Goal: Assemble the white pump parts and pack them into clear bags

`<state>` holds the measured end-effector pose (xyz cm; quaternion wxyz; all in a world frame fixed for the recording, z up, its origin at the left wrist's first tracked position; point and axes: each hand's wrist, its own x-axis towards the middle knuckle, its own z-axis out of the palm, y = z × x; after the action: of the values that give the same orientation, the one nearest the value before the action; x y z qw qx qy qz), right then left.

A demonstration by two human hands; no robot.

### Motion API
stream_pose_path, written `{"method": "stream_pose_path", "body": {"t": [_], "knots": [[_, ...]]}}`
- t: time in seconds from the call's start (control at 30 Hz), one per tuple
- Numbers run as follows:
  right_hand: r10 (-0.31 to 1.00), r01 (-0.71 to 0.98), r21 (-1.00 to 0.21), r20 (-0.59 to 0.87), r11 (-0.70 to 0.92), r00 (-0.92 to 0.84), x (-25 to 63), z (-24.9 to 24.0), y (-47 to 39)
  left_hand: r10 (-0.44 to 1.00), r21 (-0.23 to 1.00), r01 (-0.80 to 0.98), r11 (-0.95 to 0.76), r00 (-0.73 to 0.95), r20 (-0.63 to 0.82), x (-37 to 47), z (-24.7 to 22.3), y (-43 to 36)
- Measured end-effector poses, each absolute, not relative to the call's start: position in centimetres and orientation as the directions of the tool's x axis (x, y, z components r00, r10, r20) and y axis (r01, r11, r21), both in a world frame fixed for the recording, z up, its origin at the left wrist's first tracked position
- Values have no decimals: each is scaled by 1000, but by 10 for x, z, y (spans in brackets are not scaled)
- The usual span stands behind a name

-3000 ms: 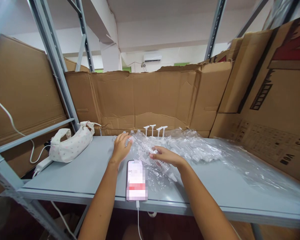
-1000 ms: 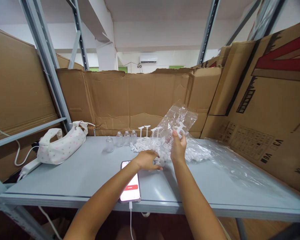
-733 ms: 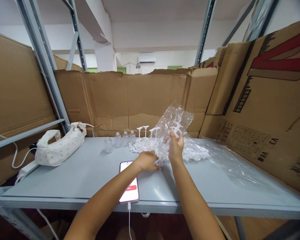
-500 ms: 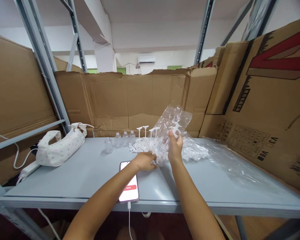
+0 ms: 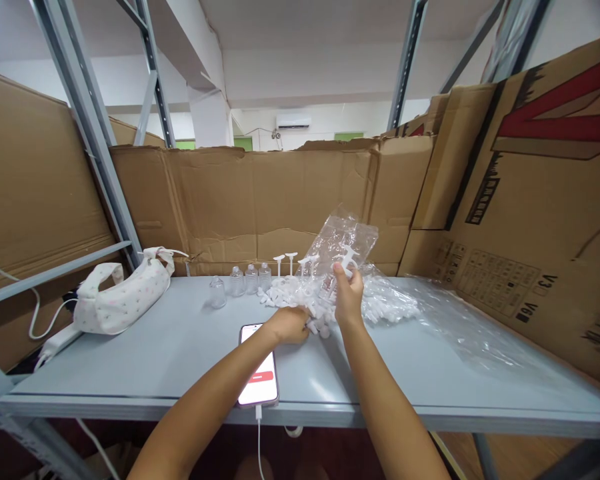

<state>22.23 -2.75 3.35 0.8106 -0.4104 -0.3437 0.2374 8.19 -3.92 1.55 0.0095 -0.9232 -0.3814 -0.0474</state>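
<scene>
The right hand (image 5: 349, 297) lifts a clear plastic bag (image 5: 345, 243), fingers clamped on it; the left hand (image 5: 289, 325) rests, fingers curled, on small white parts (image 5: 293, 297) on the worktop (image 5: 155, 353).

On the shelf (image 5: 180, 353), the pouch (image 5: 120, 297) lies at left, the bottles (image 5: 237, 283) stand at the back before the cardboard (image 5: 260, 193), and the phone (image 5: 260, 367) lies at the front edge.

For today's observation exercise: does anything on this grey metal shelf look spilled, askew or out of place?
Yes. Small white plastic parts lie spilled in a loose heap, under the left hand. The smartphone overhangs the grey metal shelf's front edge.
</scene>
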Motion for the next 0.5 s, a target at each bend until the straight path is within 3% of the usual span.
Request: {"method": "stream_pose_path", "body": {"t": [0.23, 0.5], "knots": [[674, -69, -844, 373, 532, 638, 223, 33, -29, 738, -17, 738, -674, 675, 30, 78, 16, -37], [751, -43, -888, 361, 458, 552, 220, 35, -33, 786, 71, 783, -617, 612, 83, 56, 11, -30]]}}
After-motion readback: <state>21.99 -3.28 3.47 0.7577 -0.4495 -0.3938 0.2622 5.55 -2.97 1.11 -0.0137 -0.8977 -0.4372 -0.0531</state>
